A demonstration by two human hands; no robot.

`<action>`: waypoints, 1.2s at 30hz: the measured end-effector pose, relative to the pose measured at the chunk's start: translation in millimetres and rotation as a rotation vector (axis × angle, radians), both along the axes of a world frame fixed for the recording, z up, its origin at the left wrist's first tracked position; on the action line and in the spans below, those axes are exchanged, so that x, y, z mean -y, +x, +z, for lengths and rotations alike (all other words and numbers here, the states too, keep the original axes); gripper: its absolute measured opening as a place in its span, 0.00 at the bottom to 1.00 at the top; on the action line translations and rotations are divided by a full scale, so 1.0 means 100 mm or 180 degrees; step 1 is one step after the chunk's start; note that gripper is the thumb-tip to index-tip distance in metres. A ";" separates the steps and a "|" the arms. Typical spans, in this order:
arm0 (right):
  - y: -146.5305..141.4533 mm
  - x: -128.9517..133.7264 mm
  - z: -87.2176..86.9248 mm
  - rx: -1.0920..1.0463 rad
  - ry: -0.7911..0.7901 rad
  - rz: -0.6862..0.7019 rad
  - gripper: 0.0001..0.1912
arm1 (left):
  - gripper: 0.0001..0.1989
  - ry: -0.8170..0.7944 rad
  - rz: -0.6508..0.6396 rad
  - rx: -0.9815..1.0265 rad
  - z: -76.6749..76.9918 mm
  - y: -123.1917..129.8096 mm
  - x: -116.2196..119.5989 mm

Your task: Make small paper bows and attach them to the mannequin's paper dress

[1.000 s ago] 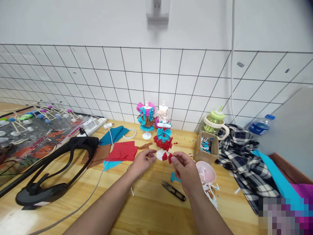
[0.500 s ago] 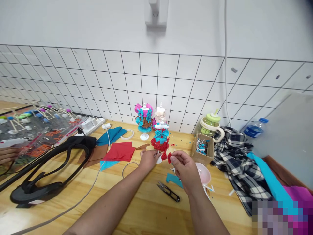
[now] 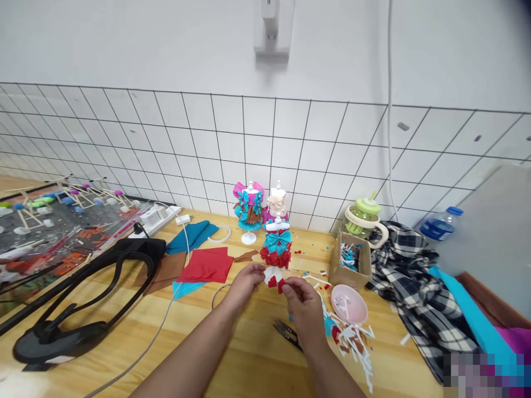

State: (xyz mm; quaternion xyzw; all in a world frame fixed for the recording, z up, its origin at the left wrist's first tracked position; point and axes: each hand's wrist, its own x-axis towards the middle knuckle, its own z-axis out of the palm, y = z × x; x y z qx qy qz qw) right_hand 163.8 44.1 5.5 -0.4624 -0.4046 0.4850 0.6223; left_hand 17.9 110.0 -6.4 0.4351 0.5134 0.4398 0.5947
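Observation:
A miniature dress form [image 3: 277,235] stands on a round white base [image 3: 272,275], wearing a blue pleated paper bow and a ruffled red skirt. My left hand [image 3: 248,284] has its fingers closed at the left edge of that base. Between the thumb and fingers of my right hand [image 3: 306,307] is a small red paper bow [image 3: 281,286], held just in front of the base. Thread snips [image 3: 287,333] lie on the table, partly under my right hand. Two more dressed forms, one pink, blue and brown [image 3: 249,207], one cream and magenta [image 3: 277,202], stand behind.
Red paper sheets [image 3: 206,265] and a black headset strap [image 3: 120,287] lie left. On the right are paper scraps [image 3: 357,340], a pink dish [image 3: 350,319], a cardboard box [image 3: 360,276], a green-lidded cup [image 3: 365,218] and a plaid cloth [image 3: 418,293]. A cable crosses the left side.
The view has shifted, so things appear slightly lower and further right. My right hand has moved down a little with the red bow, uncovering more scraps and the pink dish.

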 end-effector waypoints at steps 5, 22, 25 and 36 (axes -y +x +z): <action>-0.05 -0.04 -0.04 0.0145 0.0060 -0.0328 0.12 | 0.22 -0.0614 -0.0337 0.1137 0.07 -0.05 0.00; -0.37 -0.19 -0.11 0.0214 0.0155 -0.0654 0.12 | 0.12 -0.0653 -0.0566 0.2194 -0.05 0.02 -0.10; -0.39 -0.19 -0.15 0.0205 0.0153 -0.0584 0.11 | 0.15 -0.0796 -0.0725 0.2390 -0.07 0.04 -0.08; -0.37 -0.21 -0.22 0.0020 0.0132 -0.0402 0.10 | 0.09 -0.1070 -0.0930 0.2886 -0.06 0.09 0.00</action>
